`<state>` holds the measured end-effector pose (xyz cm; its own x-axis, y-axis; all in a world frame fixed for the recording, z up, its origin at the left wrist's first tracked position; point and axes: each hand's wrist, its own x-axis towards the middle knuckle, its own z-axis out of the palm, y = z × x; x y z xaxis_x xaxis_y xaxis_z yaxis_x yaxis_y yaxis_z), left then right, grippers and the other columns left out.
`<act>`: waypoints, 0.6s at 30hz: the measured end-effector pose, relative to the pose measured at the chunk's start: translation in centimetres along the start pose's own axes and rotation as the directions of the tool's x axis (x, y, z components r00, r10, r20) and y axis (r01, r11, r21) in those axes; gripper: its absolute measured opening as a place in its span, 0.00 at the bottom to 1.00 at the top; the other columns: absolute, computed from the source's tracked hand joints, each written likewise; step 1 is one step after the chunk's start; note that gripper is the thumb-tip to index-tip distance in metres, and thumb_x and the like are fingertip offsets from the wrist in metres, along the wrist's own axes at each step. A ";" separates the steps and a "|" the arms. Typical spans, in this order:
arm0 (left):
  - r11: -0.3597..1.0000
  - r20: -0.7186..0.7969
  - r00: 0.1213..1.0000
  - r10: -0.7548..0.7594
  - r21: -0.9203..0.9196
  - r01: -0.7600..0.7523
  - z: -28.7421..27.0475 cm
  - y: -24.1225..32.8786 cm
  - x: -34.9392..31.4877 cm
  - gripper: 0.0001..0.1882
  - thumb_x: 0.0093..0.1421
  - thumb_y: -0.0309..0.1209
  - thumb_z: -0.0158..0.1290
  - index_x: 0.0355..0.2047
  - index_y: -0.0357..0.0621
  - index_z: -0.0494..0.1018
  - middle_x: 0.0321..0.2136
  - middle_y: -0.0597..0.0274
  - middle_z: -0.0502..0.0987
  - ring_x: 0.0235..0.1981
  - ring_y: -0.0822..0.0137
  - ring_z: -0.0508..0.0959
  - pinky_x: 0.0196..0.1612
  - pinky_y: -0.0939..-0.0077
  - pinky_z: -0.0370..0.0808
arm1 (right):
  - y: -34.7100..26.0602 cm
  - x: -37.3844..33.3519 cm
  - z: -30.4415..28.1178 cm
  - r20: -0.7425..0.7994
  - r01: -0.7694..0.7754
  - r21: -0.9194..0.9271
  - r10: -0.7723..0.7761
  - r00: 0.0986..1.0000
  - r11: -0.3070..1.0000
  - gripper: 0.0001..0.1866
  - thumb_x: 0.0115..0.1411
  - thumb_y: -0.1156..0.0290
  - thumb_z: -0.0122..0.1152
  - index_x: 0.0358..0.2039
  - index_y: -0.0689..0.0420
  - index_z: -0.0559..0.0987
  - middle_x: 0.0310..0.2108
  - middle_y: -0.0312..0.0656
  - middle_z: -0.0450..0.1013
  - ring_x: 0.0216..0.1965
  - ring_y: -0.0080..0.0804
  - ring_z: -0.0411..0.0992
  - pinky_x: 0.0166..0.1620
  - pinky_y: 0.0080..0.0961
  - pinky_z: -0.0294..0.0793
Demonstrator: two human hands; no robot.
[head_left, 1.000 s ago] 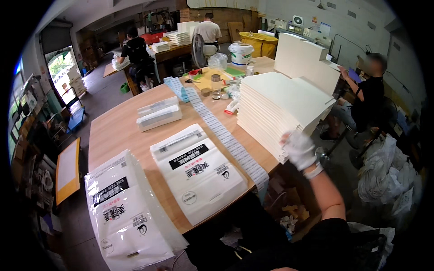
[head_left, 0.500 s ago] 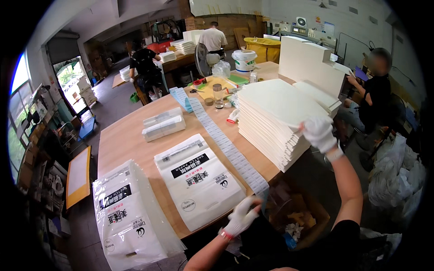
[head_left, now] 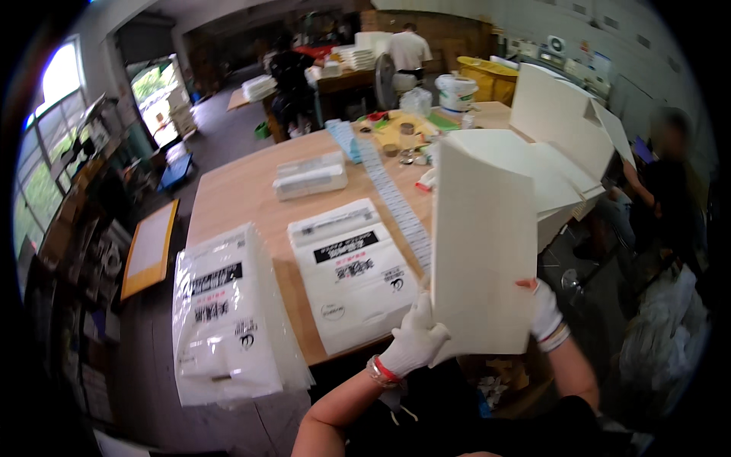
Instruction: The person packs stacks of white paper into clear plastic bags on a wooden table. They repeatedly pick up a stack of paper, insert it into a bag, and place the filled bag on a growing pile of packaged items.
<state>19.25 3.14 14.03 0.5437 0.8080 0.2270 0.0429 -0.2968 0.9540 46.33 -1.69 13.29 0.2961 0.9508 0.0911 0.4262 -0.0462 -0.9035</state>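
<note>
A thick sheaf of white paper (head_left: 484, 251) stands upright between my gloved hands, off the stack. My left hand (head_left: 419, 332), with a bracelet and a red band at the wrist, grips its lower left edge. At its right edge my right hand (head_left: 544, 308) is closed on it, some fingers hidden behind. Behind the sheaf, the tall stack of white paper (head_left: 495, 148) is partly covered. Left of my hands lies a pile of printed plastic bags (head_left: 358, 305). Another pile of clear-edged printed bags (head_left: 217, 327) hangs over the table's near left edge.
A strip of printed labels (head_left: 392, 194) runs across the wooden table (head_left: 236, 202). Wrapped packs (head_left: 311, 179) lie farther back, near tape rolls and a white bucket (head_left: 455, 93). A co-worker (head_left: 670, 183) sits at right, holding a sheet. Below me is a cardboard box (head_left: 525, 381) with scraps.
My right hand has lifted the sheaf off the stack and brought it left, in front of me. My left hand has risen to grip its other edge. The view has shifted.
</note>
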 end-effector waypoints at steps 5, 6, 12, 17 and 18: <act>0.669 -0.048 0.937 0.347 0.713 -0.211 5.5 -3.9 -3.5 0.46 0.41 0.35 0.58 0.57 0.31 0.48 0.58 0.30 0.45 0.56 0.26 0.48 0.58 0.43 0.49 | -0.2 -4.5 12.9 -0.121 0.259 0.390 -0.230 0.966 0.883 0.29 0.55 0.59 0.57 0.52 0.64 0.63 0.47 0.44 0.65 0.47 0.32 0.65 0.50 0.27 0.65; 0.651 0.036 0.966 0.257 0.733 -0.200 5.1 -3.4 -4.2 0.44 0.41 0.35 0.59 0.57 0.33 0.52 0.58 0.32 0.46 0.56 0.28 0.49 0.59 0.45 0.50 | -0.2 -4.8 14.0 -0.232 0.281 0.331 -0.211 0.950 0.901 0.26 0.54 0.66 0.59 0.50 0.65 0.64 0.44 0.43 0.67 0.44 0.32 0.67 0.48 0.26 0.66; 0.524 -0.345 0.938 0.041 0.807 0.273 -4.9 -13.5 -2.8 0.20 0.42 0.40 0.61 0.34 0.46 0.71 0.35 0.56 0.73 0.39 0.55 0.70 0.42 0.61 0.68 | 2.4 -2.6 10.9 -0.124 0.173 0.194 -0.151 0.981 0.966 0.13 0.53 0.74 0.56 0.40 0.63 0.70 0.31 0.42 0.73 0.30 0.27 0.71 0.34 0.23 0.71; 0.663 -0.321 0.891 -0.320 0.596 0.453 -9.5 -18.1 -0.3 0.07 0.51 0.40 0.54 0.23 0.53 0.76 0.23 0.64 0.75 0.28 0.62 0.73 0.35 0.68 0.70 | 3.2 -4.6 8.0 0.003 0.118 0.003 -0.118 0.993 0.993 0.17 0.49 0.75 0.58 0.40 0.62 0.70 0.30 0.40 0.73 0.29 0.29 0.72 0.33 0.24 0.71; 0.673 -0.253 0.808 -0.532 0.454 0.585 -10.4 -16.3 0.6 0.06 0.53 0.39 0.53 0.25 0.54 0.76 0.22 0.64 0.75 0.25 0.63 0.74 0.33 0.68 0.71 | 2.2 -5.2 7.7 0.043 0.135 -0.100 -0.132 0.990 0.986 0.17 0.46 0.75 0.60 0.39 0.62 0.71 0.29 0.44 0.73 0.28 0.34 0.72 0.32 0.26 0.72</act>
<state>10.16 13.78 0.64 0.2045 0.9396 -0.2744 0.7269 0.0419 0.6854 39.20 -4.37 7.60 0.2005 0.9609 0.1912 0.5453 0.0528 -0.8366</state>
